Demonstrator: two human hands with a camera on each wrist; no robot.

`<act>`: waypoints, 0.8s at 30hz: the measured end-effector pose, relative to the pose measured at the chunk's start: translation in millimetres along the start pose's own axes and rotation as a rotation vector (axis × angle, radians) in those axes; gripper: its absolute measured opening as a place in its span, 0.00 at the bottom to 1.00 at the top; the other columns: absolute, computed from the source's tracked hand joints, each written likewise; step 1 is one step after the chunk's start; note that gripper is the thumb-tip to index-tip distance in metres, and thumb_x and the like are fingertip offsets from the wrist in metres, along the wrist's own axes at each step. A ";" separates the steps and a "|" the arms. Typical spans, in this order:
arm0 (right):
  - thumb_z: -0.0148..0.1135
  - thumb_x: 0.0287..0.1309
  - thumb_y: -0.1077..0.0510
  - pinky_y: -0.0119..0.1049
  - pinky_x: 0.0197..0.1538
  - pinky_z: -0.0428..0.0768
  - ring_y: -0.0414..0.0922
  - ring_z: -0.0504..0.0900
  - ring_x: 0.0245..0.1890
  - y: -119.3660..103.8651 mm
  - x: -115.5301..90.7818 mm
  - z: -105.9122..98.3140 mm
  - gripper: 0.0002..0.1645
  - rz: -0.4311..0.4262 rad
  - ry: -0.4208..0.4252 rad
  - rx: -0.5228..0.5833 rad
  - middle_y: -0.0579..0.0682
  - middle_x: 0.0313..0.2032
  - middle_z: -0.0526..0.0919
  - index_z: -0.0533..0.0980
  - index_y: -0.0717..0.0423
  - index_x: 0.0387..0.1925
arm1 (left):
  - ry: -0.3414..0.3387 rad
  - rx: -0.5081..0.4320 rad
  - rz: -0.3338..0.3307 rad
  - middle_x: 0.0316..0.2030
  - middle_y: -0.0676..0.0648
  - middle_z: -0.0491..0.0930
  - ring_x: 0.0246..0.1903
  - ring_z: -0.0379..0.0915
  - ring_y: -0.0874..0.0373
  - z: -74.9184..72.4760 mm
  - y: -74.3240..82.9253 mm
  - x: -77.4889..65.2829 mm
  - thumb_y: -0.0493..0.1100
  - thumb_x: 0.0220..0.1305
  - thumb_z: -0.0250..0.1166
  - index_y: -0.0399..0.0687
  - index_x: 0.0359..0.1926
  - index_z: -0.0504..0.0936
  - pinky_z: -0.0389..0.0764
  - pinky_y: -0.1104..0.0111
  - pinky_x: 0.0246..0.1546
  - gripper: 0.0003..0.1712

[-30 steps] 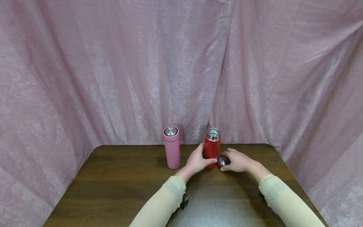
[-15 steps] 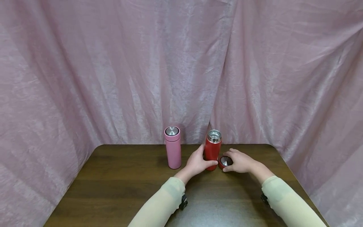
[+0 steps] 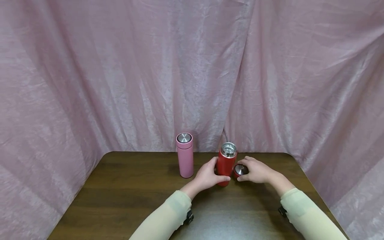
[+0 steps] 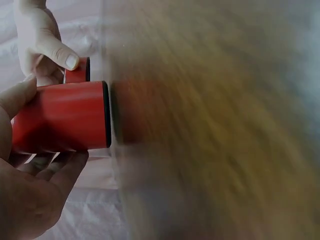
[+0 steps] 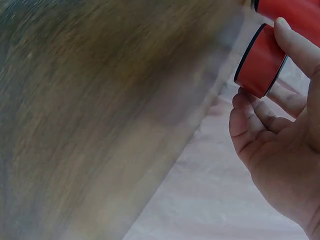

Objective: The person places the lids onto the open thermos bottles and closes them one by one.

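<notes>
My left hand (image 3: 207,176) grips a red thermos bottle (image 3: 226,164) around its lower body, fingers on the far side and thumb across the front. Its steel mouth is uncovered, and the bottle stands nearly upright. To its right, my right hand (image 3: 255,170) pinches a round red lid (image 3: 241,170) with a steel top. In the left wrist view the bottle's black base shows close to its reflection in the wood. The right wrist view has thumb and fingers on the lid's side (image 5: 262,61), with the bottle right beside it.
A pink thermos (image 3: 185,160) with its lid on stands upright to the left of my left hand. Everything is on a dark wooden table (image 3: 120,196). A pink velvet curtain (image 3: 150,83) hangs behind the far edge.
The red bottle has come toward me in my left hand. My right hand keeps its hold on the lid with little movement. The whole scene has drifted slightly rightward in the head view.
</notes>
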State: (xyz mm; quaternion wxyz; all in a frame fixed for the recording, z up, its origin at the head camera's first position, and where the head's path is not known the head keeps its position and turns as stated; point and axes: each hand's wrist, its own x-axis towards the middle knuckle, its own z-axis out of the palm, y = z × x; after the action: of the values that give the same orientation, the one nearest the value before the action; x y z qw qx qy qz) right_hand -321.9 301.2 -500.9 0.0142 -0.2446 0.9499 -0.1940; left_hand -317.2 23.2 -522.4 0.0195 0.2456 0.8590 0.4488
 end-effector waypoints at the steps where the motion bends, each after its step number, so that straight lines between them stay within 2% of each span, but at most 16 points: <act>1: 0.88 0.55 0.43 0.49 0.54 0.83 0.42 0.80 0.47 -0.7 -0.3 -0.4 0.35 -0.004 0.003 0.001 0.43 0.46 0.81 0.86 0.55 0.60 | -0.009 -0.001 0.002 0.59 0.55 0.86 0.57 0.85 0.59 -1.1 0.4 -2.2 0.57 0.61 0.86 0.52 0.74 0.76 0.86 0.58 0.59 0.46; 9: 0.88 0.55 0.43 0.47 0.53 0.84 0.41 0.80 0.46 -11.5 -3.9 -5.7 0.35 -0.039 0.025 -0.007 0.42 0.46 0.81 0.86 0.54 0.60 | -0.055 0.005 0.030 0.58 0.54 0.86 0.57 0.86 0.58 -14.6 -1.0 -24.6 0.58 0.59 0.87 0.50 0.72 0.76 0.87 0.61 0.58 0.46; 17: 0.88 0.55 0.42 0.43 0.50 0.83 0.39 0.80 0.44 -26.4 -6.3 -13.5 0.36 -0.087 0.050 -0.021 0.40 0.45 0.80 0.85 0.52 0.60 | -0.078 0.000 0.015 0.53 0.59 0.86 0.56 0.85 0.59 -34.7 -4.2 -47.2 0.59 0.57 0.88 0.55 0.64 0.78 0.87 0.62 0.58 0.40; 24: 0.89 0.54 0.41 0.40 0.49 0.83 0.37 0.79 0.42 -43.5 -8.8 -23.8 0.36 -0.119 0.078 -0.028 0.38 0.44 0.79 0.86 0.50 0.60 | -0.094 -0.041 0.036 0.52 0.59 0.86 0.55 0.87 0.59 -42.6 -7.5 -61.2 0.54 0.56 0.89 0.55 0.61 0.79 0.87 0.65 0.57 0.37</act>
State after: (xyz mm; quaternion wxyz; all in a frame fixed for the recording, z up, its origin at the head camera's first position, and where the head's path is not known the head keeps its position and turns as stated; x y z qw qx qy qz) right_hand -297.1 279.0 -463.2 -0.0377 -0.2932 0.9361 -0.1903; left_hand -277.3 -39.6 -514.3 0.0567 0.2811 0.8432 0.4548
